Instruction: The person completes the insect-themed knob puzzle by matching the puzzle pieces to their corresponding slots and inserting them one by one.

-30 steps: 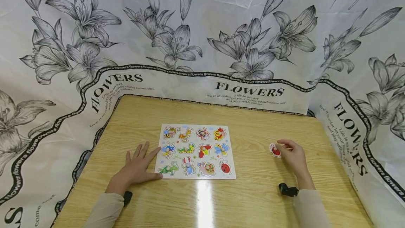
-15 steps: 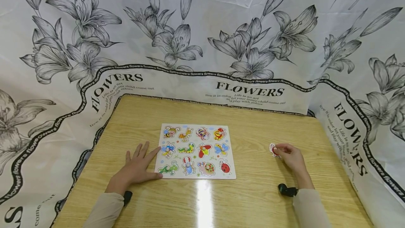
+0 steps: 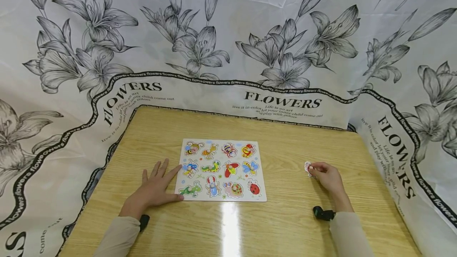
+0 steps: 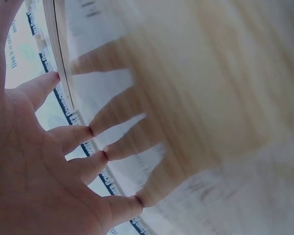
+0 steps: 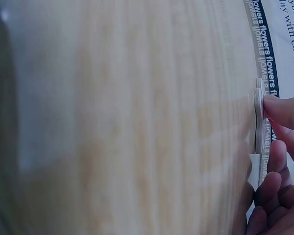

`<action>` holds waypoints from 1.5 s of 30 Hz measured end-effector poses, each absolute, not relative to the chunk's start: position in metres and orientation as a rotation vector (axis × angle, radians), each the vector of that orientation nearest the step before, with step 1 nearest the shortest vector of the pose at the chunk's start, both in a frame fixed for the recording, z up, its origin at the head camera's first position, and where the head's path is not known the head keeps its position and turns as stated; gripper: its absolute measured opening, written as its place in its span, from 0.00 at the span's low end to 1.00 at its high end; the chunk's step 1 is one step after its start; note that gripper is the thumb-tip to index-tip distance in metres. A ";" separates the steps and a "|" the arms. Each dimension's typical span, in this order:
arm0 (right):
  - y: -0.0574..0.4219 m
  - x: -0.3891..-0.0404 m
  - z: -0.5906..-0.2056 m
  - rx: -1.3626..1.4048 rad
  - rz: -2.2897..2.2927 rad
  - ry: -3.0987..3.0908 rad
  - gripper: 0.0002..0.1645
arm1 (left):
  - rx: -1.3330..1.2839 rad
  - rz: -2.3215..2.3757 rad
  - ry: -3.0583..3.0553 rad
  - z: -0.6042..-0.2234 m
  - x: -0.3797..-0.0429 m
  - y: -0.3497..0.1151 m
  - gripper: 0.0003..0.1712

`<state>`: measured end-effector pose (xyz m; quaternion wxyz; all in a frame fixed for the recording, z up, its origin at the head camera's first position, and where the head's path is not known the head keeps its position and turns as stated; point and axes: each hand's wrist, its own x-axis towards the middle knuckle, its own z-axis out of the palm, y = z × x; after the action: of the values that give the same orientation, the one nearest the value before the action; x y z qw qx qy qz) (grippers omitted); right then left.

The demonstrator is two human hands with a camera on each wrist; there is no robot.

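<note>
A puzzle board (image 3: 222,173) with several bug pictures lies flat on the table. My left hand (image 3: 153,188) rests spread at the board's left side, index fingertip and thumb touching its edge. In the left wrist view the fingers (image 4: 73,139) are straight and apart, fingertips on the tabletop. To the right of the board, my right hand (image 3: 331,179) pinches a red ladybug puzzle piece (image 3: 307,167) between thumb and fingers, which partly cover it. Seen edge-on in the right wrist view, the thin piece (image 5: 258,122) is at the tabletop; whether it is lifted, I cannot tell.
The wood-grain table (image 3: 285,225) extends around the board and both hands. A floral-print cloth (image 3: 221,43) stands along its back and sides. Black wrist devices (image 3: 323,213) sit by both sleeves.
My right fingers have shifted slightly left over the ladybug puzzle piece and now cover more of it. The left hand and the board stay where they were.
</note>
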<state>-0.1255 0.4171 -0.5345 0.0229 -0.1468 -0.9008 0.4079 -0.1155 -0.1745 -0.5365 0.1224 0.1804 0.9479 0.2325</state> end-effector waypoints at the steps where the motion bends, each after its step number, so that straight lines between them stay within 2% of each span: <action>1: 0.417 -0.126 -0.534 -0.455 1.254 -2.793 0.21 | 0.527 0.675 2.767 -0.537 -0.116 -0.174 0.61; 21: 0.405 -0.123 -0.530 -0.437 1.275 -2.806 0.21 | 0.533 0.659 2.776 -0.535 -0.115 -0.174 0.61; 45: 0.324 -0.115 -0.515 -0.095 1.277 -2.819 0.13 | 0.535 0.679 2.781 -0.539 -0.115 -0.174 0.61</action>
<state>-0.1151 0.3238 -0.5149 0.0226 -0.0307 -0.9103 0.4122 -0.1148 -0.1742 -0.5387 0.1145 0.1824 0.9487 0.2316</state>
